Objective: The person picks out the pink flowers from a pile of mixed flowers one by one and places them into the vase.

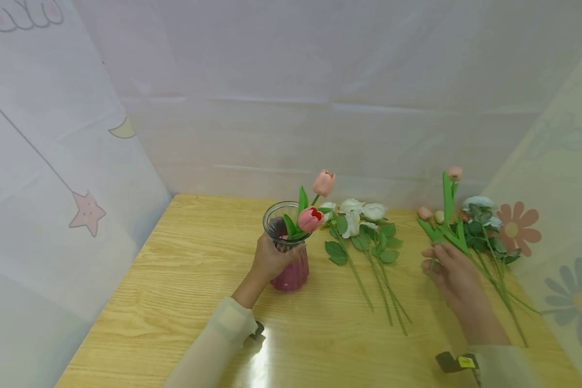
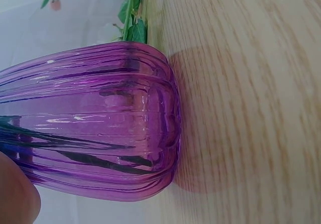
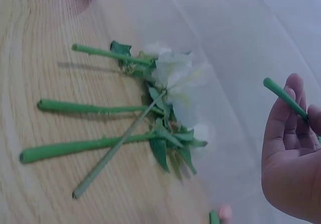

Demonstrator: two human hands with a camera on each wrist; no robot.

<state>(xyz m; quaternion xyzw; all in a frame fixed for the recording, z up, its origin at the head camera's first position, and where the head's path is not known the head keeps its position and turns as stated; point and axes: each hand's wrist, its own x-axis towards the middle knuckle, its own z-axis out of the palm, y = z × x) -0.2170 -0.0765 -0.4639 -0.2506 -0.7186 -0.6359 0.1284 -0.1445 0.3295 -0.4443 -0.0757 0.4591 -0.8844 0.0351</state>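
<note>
A wood-grain table [image 1: 184,302] stands before a pale backdrop [image 1: 252,59], with a printed pink star [image 1: 87,214] at 9 o'clock in the head view and a printed red flower [image 1: 519,231] at 3 o'clock. Near the table's middle is a ribbed purple glass vase [image 1: 291,277]. The left hand [image 1: 270,260] grips it from its 8 o'clock side, the fingers curled around the neck and the thumb across the front. 2 tulips stand in the vase and lean out toward 1 o'clock: a pale pink tulip [image 1: 324,183] and a deeper pink tulip [image 1: 310,220]; stems show through the glass in the left wrist view. White flowers [image 1: 353,221] lie at 2 o'clock from the vase, their 4 stems pointing back toward the person. At 3 o'clock from the vase, the right hand [image 1: 451,272] pinches a green stem [image 3: 283,97] between thumb and fingers. At 12 o'clock from that hand rises a pink tulip head [image 1: 455,173]; at 1 o'clock is a pale blue flower [image 1: 478,203].
</note>
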